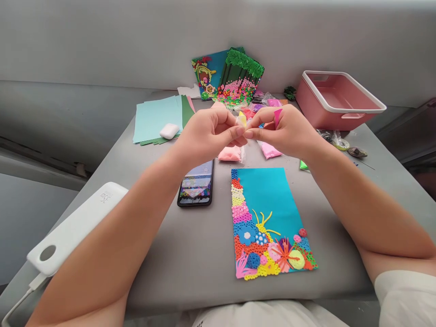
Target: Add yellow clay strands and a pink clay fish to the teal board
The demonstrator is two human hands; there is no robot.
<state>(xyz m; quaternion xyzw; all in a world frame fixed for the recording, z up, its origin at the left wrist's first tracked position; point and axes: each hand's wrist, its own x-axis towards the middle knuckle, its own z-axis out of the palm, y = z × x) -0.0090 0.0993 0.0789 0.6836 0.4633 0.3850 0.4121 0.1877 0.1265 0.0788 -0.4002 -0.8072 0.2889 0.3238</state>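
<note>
My left hand (pixel 218 127) and my right hand (pixel 279 129) meet above the middle of the table, fingertips pinched together. Between them is a small clear plastic packet (pixel 241 120) showing some yellow; the fingers partly cover it. A bright pink piece (pixel 278 117) shows at the fingers of my right hand; whether it is held or lies behind cannot be made out. Below the hands lies a blue card (pixel 269 190), its left side and bottom covered with colourful clay dots, flowers and coral-like shapes.
Packets of pink clay (pixel 230 154) lie behind the hands. A phone (pixel 195 186), a power bank (pixel 76 229) and coloured paper sheets (pixel 156 116) with a white case (pixel 169 131) are to the left. Two decorated cards (pixel 241 68) lean at the back. At right stands a pink basket (pixel 344 104).
</note>
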